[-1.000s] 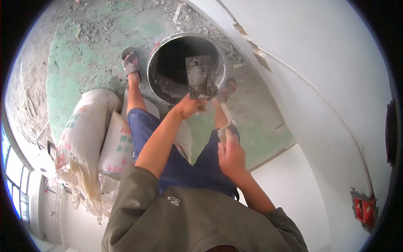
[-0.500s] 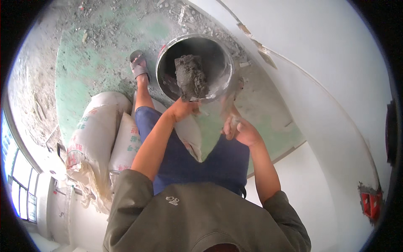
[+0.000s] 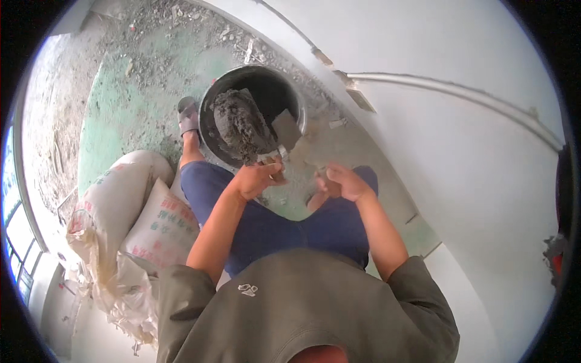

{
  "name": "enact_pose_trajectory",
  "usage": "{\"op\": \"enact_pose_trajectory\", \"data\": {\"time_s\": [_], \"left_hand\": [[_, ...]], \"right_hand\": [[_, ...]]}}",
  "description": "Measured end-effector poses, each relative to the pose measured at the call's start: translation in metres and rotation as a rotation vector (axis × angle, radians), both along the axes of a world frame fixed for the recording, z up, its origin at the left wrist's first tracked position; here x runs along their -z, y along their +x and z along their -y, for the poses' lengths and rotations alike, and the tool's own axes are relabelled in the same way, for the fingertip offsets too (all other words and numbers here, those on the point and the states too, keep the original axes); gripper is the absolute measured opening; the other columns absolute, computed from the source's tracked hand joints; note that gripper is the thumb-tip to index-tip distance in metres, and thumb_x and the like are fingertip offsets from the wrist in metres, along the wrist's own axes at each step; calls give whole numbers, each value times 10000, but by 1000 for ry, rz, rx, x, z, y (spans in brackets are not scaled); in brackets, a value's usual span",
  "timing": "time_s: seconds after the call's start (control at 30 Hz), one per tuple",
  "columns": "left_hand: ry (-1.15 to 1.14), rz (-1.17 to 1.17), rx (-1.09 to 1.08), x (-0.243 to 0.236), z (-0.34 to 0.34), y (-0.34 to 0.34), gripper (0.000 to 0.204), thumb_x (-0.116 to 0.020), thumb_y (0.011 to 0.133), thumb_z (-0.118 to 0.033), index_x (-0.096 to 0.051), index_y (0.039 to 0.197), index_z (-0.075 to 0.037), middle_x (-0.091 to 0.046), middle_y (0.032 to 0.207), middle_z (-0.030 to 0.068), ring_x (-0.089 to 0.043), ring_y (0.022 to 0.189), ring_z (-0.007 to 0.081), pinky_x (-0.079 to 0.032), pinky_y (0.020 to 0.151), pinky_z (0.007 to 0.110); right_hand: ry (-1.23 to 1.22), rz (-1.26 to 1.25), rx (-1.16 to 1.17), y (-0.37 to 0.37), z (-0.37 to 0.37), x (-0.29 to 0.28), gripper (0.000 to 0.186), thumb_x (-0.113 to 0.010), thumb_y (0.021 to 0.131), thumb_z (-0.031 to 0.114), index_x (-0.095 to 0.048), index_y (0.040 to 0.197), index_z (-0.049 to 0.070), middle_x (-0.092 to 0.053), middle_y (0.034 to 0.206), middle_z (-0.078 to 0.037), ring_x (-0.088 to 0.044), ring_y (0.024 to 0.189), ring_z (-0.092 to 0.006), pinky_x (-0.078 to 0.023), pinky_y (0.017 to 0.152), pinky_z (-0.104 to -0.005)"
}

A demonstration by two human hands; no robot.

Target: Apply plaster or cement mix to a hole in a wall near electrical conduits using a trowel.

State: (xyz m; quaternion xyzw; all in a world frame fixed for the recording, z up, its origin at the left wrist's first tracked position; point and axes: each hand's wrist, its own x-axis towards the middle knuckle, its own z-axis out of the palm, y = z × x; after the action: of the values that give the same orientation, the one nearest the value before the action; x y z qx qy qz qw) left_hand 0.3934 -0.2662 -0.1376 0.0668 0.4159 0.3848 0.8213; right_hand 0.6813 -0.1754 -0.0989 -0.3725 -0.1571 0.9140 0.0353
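Note:
My left hand (image 3: 257, 179) is closed around the handle of a trowel (image 3: 261, 115), whose flat blade shows at its far edge. A thick heap of wet grey mortar (image 3: 233, 121) covers most of that blade. Beneath it is a round dark bucket (image 3: 207, 136) with a mortar-smeared rim. My right hand (image 3: 344, 183) is closed, fingers curled, just right of the bucket's near side. What it grips is smeared by motion. A flat grey blade (image 3: 286, 129) shows inside the bucket's right side; I cannot tell whether it belongs to the right hand's tool.
Full white woven sacks (image 3: 163, 224) lean together at my left, with crumpled sacking (image 3: 130, 290) nearer me. Rubble (image 3: 175, 24) lies scattered over the green-and-grey floor beyond the bucket. A white wall (image 3: 460, 145) with a pipe (image 3: 454, 85) runs along the right.
The view has shifted, and the bucket appears farther left. The loaded trowel has turned within its opening. A flat grey blade now shows in the bucket. Both hands remain closed.

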Motion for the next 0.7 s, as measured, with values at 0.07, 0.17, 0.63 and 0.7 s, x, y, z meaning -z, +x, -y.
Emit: {"op": "enact_pose_trajectory", "data": {"time_s": [0.07,0.17,0.63,0.7], "left_hand": [[-190,137,-161,-23,0,22,148,-609,930,-50,-563,1058,-108,-588,978,13,-626,898,200,-522,906,562],[-172,148,-178,-15,-8,63,159,-604,928,-36,-553,1058,-112,-583,941,8,-628,864,198,-532,888,556],[-57,226,-235,104,-98,213,193,-582,945,-40,-555,1095,-158,-564,960,-28,-590,914,187,-540,838,572],[-37,230,-229,137,-110,214,209,-575,943,-31,-552,1096,-171,-565,963,-22,-587,917,195,-542,827,583]], "right_hand": [[186,115,-64,17,-11,-24,389,-593,982,320,-564,1163,-23,-617,906,-24,-579,791,-87,-456,671,-206],[520,210,-51,45,-27,-34,339,-602,978,273,-562,1149,-17,-625,903,-32,-585,759,-92,-464,635,-215],[1526,503,4,153,-26,14,399,-561,968,228,-519,1254,-46,-611,865,-71,-576,754,-138,-491,710,-300],[1461,477,-5,154,-23,29,392,-584,955,211,-524,1248,-44,-629,891,-98,-615,790,-183,-505,738,-326]]}}
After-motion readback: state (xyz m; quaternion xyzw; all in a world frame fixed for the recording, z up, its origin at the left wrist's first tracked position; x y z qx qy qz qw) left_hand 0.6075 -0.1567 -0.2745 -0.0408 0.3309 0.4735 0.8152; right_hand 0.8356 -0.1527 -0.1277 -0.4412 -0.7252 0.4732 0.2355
